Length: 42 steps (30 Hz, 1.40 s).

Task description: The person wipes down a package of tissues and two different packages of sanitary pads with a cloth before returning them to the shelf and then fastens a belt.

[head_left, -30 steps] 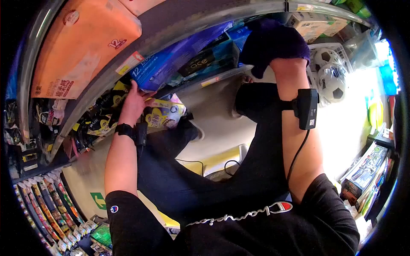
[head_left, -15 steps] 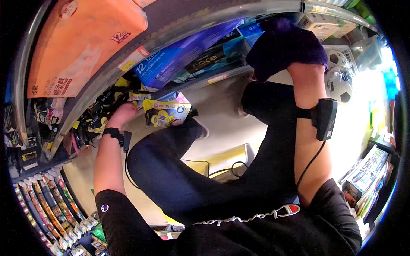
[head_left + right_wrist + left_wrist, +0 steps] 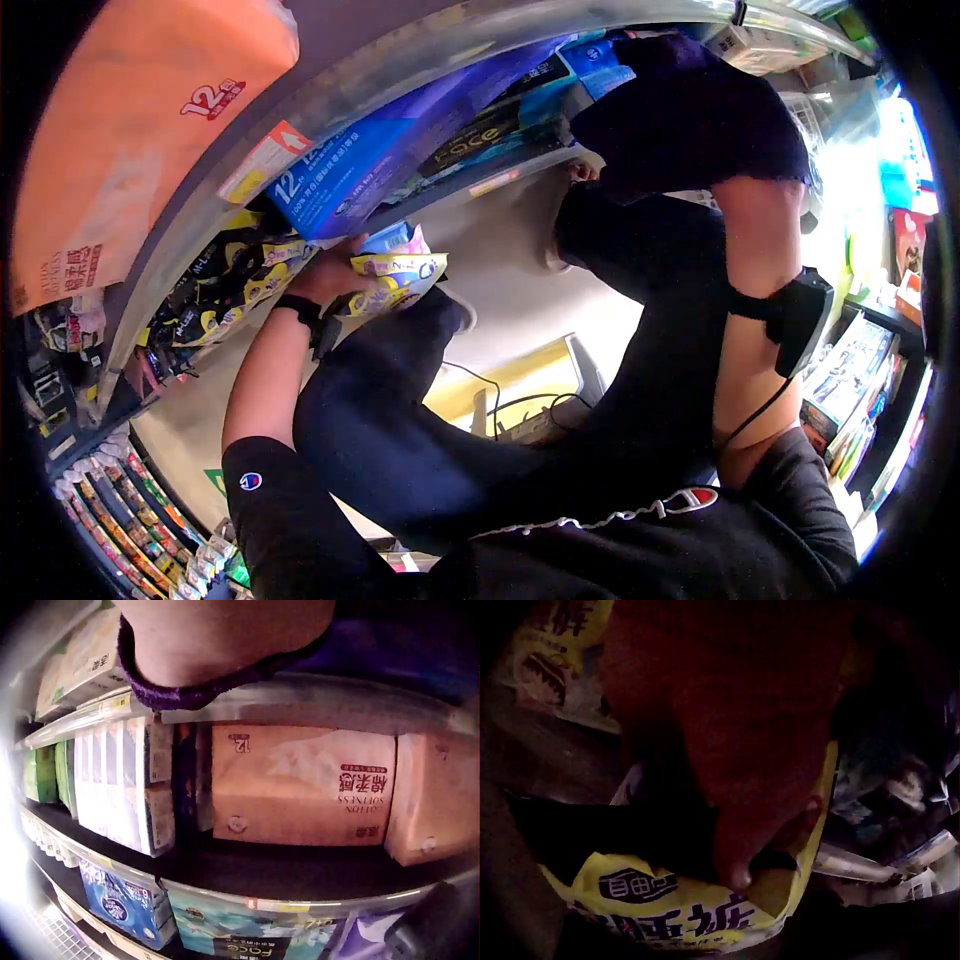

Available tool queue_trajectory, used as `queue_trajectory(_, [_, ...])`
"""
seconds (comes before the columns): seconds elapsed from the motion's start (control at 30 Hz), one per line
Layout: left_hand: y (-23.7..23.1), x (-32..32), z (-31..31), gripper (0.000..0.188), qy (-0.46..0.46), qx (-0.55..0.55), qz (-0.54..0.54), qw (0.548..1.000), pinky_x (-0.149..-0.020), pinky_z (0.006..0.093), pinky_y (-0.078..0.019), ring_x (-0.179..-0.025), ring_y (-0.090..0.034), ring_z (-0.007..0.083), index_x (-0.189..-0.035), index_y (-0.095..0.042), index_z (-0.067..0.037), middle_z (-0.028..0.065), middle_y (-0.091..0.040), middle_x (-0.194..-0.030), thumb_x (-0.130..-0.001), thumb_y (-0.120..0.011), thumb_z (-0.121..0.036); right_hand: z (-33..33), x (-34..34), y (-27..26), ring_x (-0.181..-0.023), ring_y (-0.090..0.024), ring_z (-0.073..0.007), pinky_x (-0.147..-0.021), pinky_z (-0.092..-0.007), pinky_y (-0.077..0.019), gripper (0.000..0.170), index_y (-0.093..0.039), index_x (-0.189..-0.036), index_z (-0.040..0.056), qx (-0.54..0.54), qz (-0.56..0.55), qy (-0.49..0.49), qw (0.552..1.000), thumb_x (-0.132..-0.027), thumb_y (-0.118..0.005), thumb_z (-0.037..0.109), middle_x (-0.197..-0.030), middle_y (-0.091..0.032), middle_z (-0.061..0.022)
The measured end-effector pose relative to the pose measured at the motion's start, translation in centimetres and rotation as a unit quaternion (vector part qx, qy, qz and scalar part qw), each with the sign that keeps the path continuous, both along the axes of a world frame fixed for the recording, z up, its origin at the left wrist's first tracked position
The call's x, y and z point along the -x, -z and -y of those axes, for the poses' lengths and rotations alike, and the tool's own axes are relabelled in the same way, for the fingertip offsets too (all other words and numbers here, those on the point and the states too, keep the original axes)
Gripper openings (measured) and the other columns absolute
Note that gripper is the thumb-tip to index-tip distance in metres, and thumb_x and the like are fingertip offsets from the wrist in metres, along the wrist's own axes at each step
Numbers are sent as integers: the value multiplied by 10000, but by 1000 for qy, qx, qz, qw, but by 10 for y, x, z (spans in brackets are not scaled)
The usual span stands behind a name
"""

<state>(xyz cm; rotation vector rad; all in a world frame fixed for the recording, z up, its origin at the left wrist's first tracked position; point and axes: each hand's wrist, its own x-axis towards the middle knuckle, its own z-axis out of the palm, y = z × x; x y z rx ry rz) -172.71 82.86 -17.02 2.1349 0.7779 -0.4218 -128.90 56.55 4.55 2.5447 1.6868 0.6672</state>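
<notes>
The left hand (image 3: 330, 275) is at the lower shelf, under a blue tissue pack (image 3: 325, 180) and beside a yellow-and-white package (image 3: 400, 285) near the knee. In the left wrist view, that hand (image 3: 727, 742) pinches the edge of a yellow printed package (image 3: 682, 919); a similar package (image 3: 551, 660) shows at upper left. A dark purple cloth cover (image 3: 690, 120) encloses the raised right hand, hiding its fingers. Its purple cuff (image 3: 187, 694) shows at the top of the right wrist view, in front of the shelves.
Orange tissue packs (image 3: 300, 787) stand on a shelf, with teal tissue packs (image 3: 247, 926) below. Curved clear shelf edges (image 3: 400, 50) cross above the left hand. Black-and-yellow packets (image 3: 215, 290) lie beside it. Boxes (image 3: 850, 370) stand at the right. A cable (image 3: 495, 395) hangs between the legs.
The left hand has moved from the blue pack's lower edge to the packets, then slightly right beside the yellow-and-white package. The covered right hand has shifted right and looks larger.
</notes>
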Motion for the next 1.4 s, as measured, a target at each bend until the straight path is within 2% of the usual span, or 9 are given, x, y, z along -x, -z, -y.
queue_trajectory(0.23, [33,2,-4,742,-37,-67,-88,993,-1018,413,-413,-1215,-535,343,-1319,-551,-109,162,-592,-1294,-670,-820,-347,-13,11,-6,-1101,-593,-338,-922,-422,-483,358,-645,-1158,96,25,-13,29,999,-862,-595,292,-1162,-642,-165])
queue_trajectory(0.53, [-58,8,32,615,-14,-102,-135,985,-1017,371,-416,-1220,-535,302,-1286,-588,-132,143,-598,-1299,-726,-766,-314,2,7,-6,-1032,-614,-348,-895,-420,-494,347,-646,-1134,82,-20,-8,-23,1000,-843,-613,269,-1099,-655,-169])
queue_trajectory(0.77, [18,118,12,643,-132,-61,0,989,-1028,383,-408,-1223,-534,310,-1313,-564,-120,149,-591,-1311,-741,-759,-340,-16,36,-42,-1007,-623,-349,-872,-417,-501,348,-647,-1125,82,36,-72,-79,994,-829,-628,264,-1071,-660,-170])
queue_trajectory(0.87, [-39,140,39,626,-194,-170,-94,962,-996,374,-431,-1193,-558,280,-1354,-512,-81,118,-610,-1284,-799,-743,-258,-20,47,-54,-996,-626,-349,-862,-416,-504,348,-647,-1121,82,76,-84,-118,987,-823,-635,261,-1059,-662,-171])
queue_trajectory(0.97, [-61,191,59,575,-431,102,97,891,-970,359,-448,-1172,-564,237,-1374,-472,-53,75,-612,-1264,-857,-706,-148,-20,45,-44,-998,-629,-340,-850,-402,-506,338,-663,-1097,104,-1,-119,-87,989,-802,-656,268,-1057,-664,-167])
queue_trajectory(1.1, [-90,241,89,490,-656,216,229,686,-971,388,-473,-1183,-558,229,-1379,-448,-78,70,-580,-1293,-916,-608,-60,-13,34,-24,-1004,-628,-338,-851,-399,-505,345,-662,-1101,111,-36,-110,-58,992,-797,-660,275,-1061,-663,-166])
queue_trajectory(1.23, [-117,227,92,400,-640,220,288,677,-976,375,-477,-1145,-589,240,-1356,-459,-23,109,-590,-1271,-966,-504,-95,-13,19,-7,-1010,-627,-335,-853,-396,-505,352,-661,-1104,118,-56,-121,-53,990,-792,-664,282,-1064,-662,-165])
queue_trajectory(1.3, [-108,227,72,347,-542,126,274,784,-957,360,-481,-1116,-606,229,-1275,-537,29,112,-620,-1232,-971,-484,-131,-12,19,1,-1013,-626,-334,-854,-395,-504,356,-660,-1106,122,-73,-131,-60,987,-790,-665,286,-1066,-661,-165])
queue_trajectory(1.4, [-122,181,65,331,-582,210,336,710,-956,365,-482,-1108,-610,232,-1241,-566,36,108,-626,-1226,-968,-480,-130,-14,19,1,-1016,-625,-333,-854,-393,-504,360,-660,-1108,125,-86,-142,-65,984,-787,-667,289,-1067,-661,-165])
